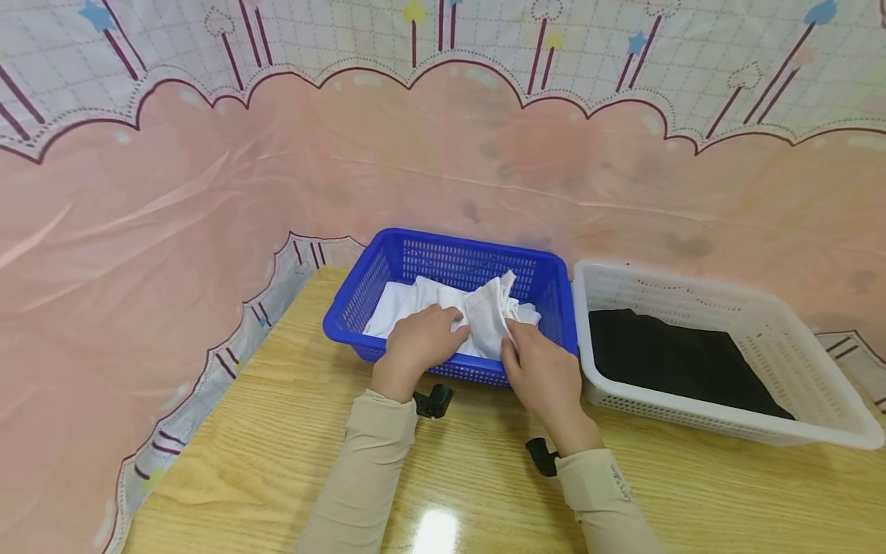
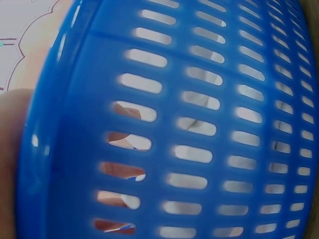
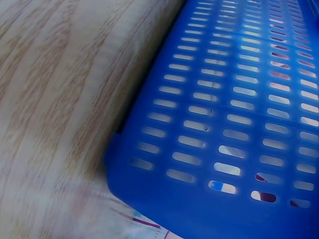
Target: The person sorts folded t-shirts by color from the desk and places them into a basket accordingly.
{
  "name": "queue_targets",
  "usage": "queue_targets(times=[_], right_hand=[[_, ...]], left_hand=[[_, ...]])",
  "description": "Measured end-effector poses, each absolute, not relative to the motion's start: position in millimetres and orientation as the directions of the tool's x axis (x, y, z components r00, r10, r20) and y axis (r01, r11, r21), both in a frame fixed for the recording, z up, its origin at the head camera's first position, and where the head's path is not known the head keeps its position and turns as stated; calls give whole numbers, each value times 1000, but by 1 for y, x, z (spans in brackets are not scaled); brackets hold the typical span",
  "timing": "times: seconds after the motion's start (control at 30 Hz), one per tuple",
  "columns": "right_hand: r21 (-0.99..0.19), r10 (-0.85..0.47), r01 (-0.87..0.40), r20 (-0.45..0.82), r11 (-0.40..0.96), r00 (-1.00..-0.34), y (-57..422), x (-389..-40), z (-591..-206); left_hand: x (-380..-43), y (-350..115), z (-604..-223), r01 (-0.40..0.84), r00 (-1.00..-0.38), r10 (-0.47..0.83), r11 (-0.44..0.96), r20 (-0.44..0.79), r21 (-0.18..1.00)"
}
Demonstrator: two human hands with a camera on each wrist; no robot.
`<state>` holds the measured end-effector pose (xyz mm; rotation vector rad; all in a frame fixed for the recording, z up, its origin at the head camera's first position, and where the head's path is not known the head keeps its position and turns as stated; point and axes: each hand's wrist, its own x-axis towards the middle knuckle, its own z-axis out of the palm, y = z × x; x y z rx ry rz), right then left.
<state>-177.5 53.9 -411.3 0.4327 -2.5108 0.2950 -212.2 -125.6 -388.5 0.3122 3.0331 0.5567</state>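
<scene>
Inside the blue basket (image 1: 477, 372) lies a pile of white cloths (image 1: 396, 300). My right hand (image 1: 550, 369) reaches over the front rim and pinches the edge of a raised, folded white cloth (image 1: 487, 312) between thumb and fingers. To its left, my left hand (image 1: 425, 338) lies over the same rim, nearest the pile, with thumb and forefinger parted; its other fingers are mostly hidden. Both wrist views are filled by the slotted basket wall (image 2: 164, 129), and patches of white and skin show through the slots.
Right beside the blue basket, a white basket (image 1: 692, 412) holds dark cloth (image 1: 671, 358). Both baskets stand on a wood-grain table (image 1: 277, 431). A patterned pink curtain (image 1: 443, 154) hangs close behind. Black wrist mounts (image 1: 434, 402) stick out below the hands.
</scene>
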Motion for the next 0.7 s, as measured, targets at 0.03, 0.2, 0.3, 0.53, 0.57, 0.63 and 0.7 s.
queue_targets(times=[0.03,0.2,0.3,0.53,0.57,0.63,0.7], right_hand=[[-114,-241,-366,569,924,-786,54,-178,-411],[-116,-238,-362,566,925,-790,53,-177,-410],[-112,-235,-355,564,928,-792,51,-176,-409],[-99,-240,-355,568,930,-787,47,-173,-410],[-94,-241,-356,577,930,-781,47,-172,-410],[-87,-238,-356,596,930,-767,47,-171,-410],[-83,-234,-355,610,931,-757,47,-171,-410]], left_hand=[[-212,-126,-388,189,-979,204,915,-6,356],[-212,-127,-387,186,-978,206,913,-16,362],[-212,-128,-386,188,-978,208,910,-14,370],[-210,-131,-387,182,-979,204,912,-23,367],[-209,-132,-386,184,-978,205,912,-21,368],[-210,-131,-386,193,-977,213,909,-13,370],[-210,-131,-385,204,-975,222,906,-4,371]])
